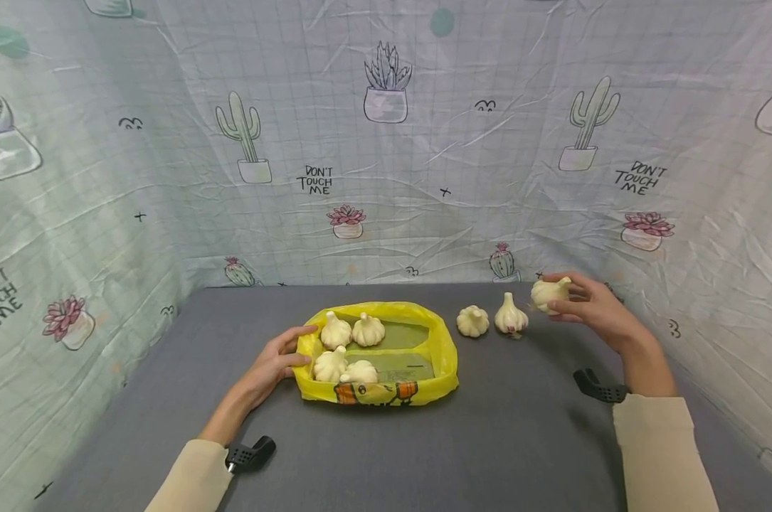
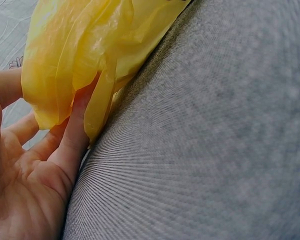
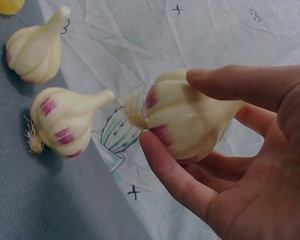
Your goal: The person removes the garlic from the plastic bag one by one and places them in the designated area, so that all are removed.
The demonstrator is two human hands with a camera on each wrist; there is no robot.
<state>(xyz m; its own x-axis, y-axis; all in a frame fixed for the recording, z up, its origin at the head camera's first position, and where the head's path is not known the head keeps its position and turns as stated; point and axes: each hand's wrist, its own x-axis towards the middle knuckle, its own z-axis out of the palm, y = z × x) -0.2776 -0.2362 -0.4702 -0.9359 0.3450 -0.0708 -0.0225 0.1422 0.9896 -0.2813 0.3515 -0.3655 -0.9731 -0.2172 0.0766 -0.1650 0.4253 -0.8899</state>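
In the head view, a yellow plastic bag (image 1: 446, 363) with a rolled-open top holds several garlic bulbs, among them one garlic bulb (image 1: 336, 332) at the left. My left hand (image 1: 272, 366) holds the bag's left edge, its fingertips at the rim. The left wrist view shows the fingers against the crumpled yellow plastic (image 2: 65, 65), partly hidden by a fold. Off to the right, my right hand (image 1: 593, 307) grips a garlic bulb (image 3: 187, 117) raised above the table, its dry roots (image 3: 135, 112) facing away from the palm.
Between the bag and my right hand stand two more bulbs, a pale garlic bulb (image 1: 472, 321) and a purple-marked garlic bulb (image 1: 510, 315). A grey cloth (image 1: 488, 441) covers the table. Behind and beside it hangs a cactus-printed curtain (image 1: 437, 220).
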